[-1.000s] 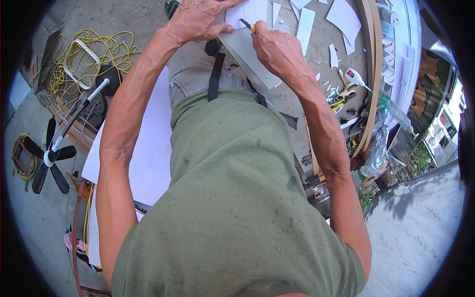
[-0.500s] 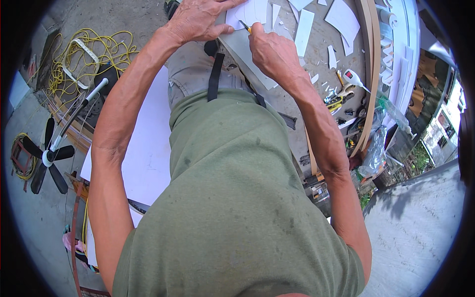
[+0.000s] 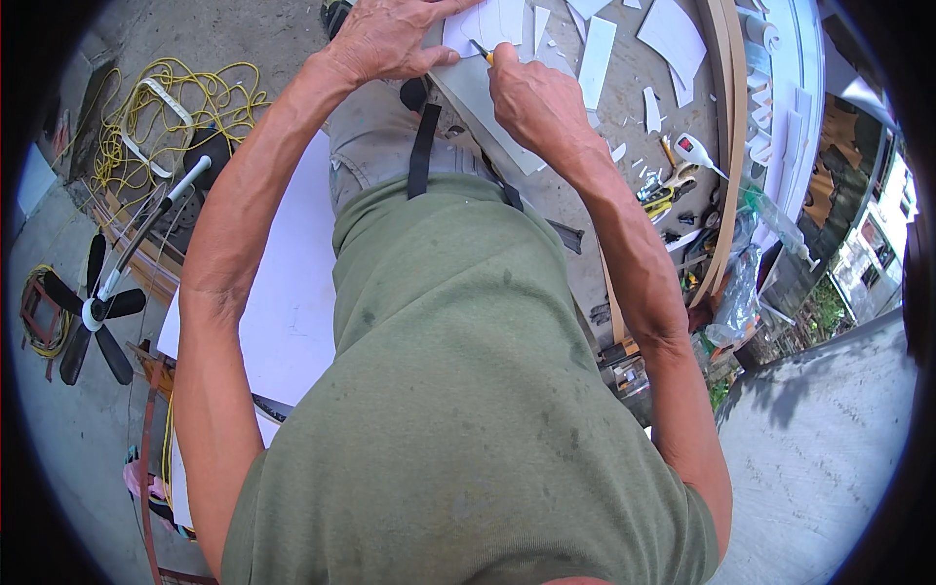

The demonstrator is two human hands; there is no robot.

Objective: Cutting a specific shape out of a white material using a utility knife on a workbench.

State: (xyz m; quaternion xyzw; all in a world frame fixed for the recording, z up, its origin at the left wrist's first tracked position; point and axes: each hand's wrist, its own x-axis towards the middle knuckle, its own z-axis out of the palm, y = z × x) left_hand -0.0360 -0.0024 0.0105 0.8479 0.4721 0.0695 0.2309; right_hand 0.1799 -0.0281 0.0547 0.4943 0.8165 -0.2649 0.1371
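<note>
Closed around a cutter knife [image 3: 489, 58] with a yellow handle, my right hand [image 3: 534, 102] holds its dark blade down against a small white sheet [image 3: 495, 27]. Thin curved lines are drawn on this sheet. My left hand [image 3: 395, 39] lies to the left of the blade, its thumb apart from its fingers and reaching toward the sheet's left side. The tips of some left fingers fall outside the top of the picture. Under the sheet is a flat grey board [image 3: 497, 127], next to my knees.
White offcuts [image 3: 597, 63] and small scraps lie to the right of the board. Beyond them are scissors [image 3: 681, 180], a white glue gun [image 3: 697, 151] and bent brown strips [image 3: 726, 117]. On the left are a tangled yellow cord [image 3: 161, 88], a black-bladed fan [image 3: 95, 312] and a large white sheet [image 3: 292, 283].
The whole view has shifted very slightly. Both hands and the knife stay in nearly the same place on the sheet.
</note>
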